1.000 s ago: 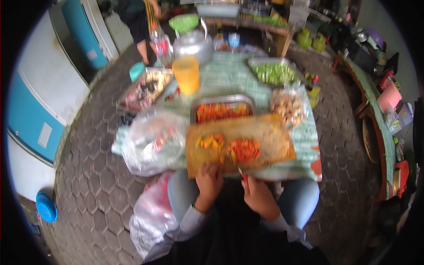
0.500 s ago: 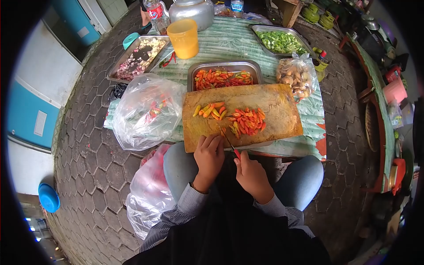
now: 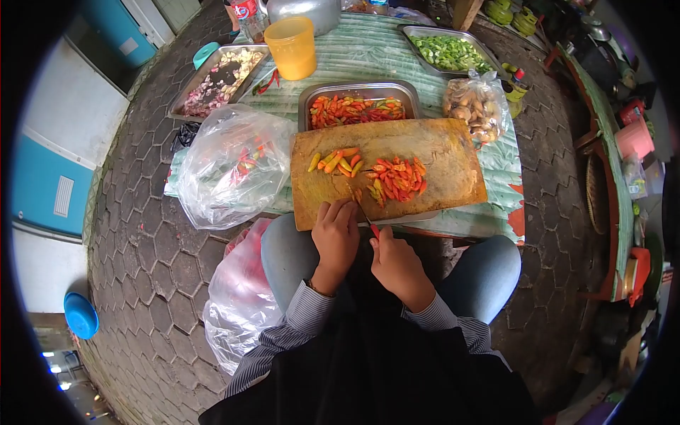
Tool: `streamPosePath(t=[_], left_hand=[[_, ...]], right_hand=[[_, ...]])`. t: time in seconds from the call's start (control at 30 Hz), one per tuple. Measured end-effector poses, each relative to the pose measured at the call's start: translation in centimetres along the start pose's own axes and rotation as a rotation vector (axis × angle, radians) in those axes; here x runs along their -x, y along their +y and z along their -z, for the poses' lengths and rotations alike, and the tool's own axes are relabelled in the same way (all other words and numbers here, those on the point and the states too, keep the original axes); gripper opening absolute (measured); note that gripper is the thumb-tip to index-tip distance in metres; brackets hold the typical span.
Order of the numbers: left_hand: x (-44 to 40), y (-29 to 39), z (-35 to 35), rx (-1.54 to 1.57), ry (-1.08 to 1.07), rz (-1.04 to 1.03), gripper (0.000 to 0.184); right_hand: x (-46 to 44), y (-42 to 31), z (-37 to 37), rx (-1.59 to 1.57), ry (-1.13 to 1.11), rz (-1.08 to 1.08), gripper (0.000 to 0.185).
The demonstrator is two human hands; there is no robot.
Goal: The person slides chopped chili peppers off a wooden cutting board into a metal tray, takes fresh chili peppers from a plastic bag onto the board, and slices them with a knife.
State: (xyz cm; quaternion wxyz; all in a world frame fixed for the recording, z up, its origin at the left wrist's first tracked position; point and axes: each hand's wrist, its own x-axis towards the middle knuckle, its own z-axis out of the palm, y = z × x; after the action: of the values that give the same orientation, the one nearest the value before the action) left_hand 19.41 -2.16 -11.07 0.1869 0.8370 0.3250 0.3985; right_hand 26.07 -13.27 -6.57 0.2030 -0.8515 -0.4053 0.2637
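A worn wooden cutting board lies across the near edge of the table, above my knees. At its near edge my left hand is closed, fingers bent down on a red chili pepper that shows just past the fingertips. My right hand grips the red handle of a small knife; its blade lies against the chili beside my left fingers. Further up the board are a row of whole orange-yellow chilies and a heap of red chili pieces.
Behind the board stands a metal tray of chilies. Left are a clear plastic bag, a tray of chopped onions and a yellow container. Right are a bag of mushrooms and a tray of green slices.
The view has tilted slightly, so table and board sit higher in it. My right hand and knife have shifted a little left, closer to my left hand.
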Motion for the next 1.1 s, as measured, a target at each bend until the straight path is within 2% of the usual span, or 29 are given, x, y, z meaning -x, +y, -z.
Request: streamPosePath(t=[0.43, 0.53, 0.6, 0.67, 0.77, 0.97, 1.1], left_hand=[[0.0, -0.3, 0.4, -0.029, 0.021, -0.067, 0.006], [-0.9, -0.6, 1.8, 0.036, 0.069, -0.05, 0.006], [-2.2, -1.2, 2.7, -0.014, 0.081, 0.031, 0.007], [-4.2, -2.5, 3.0, -0.05, 0.089, 0.025, 0.008], [-6.8, -4.1, 2.4, -0.119, 0.119, 0.024, 0.011], [-8.3, -6.3, 0.9, -0.225, -0.084, 0.106, 0.018], [-8.3, -6.8, 1.6, -0.233, -0.135, 0.039, 0.017]], right_hand=[[5.1, 2.3, 2.0, 0.041, 0.002, 0.03, 0.025], [4.9, 1.9, 2.9, 0.005, 0.088, 0.056, 0.024], [4.2, 1.9, 2.4, 0.014, 0.097, 0.104, 0.024], [3.3, 1.9, 1.6, 0.022, 0.113, 0.157, 0.024], [2.0, 2.1, 0.7, -0.026, -0.006, 0.17, 0.024], [0.8, 3.5, 1.5, -0.085, 0.066, 0.07, 0.026], [0.3, 4.0, 1.8, -0.115, 0.018, 0.149, 0.027]])
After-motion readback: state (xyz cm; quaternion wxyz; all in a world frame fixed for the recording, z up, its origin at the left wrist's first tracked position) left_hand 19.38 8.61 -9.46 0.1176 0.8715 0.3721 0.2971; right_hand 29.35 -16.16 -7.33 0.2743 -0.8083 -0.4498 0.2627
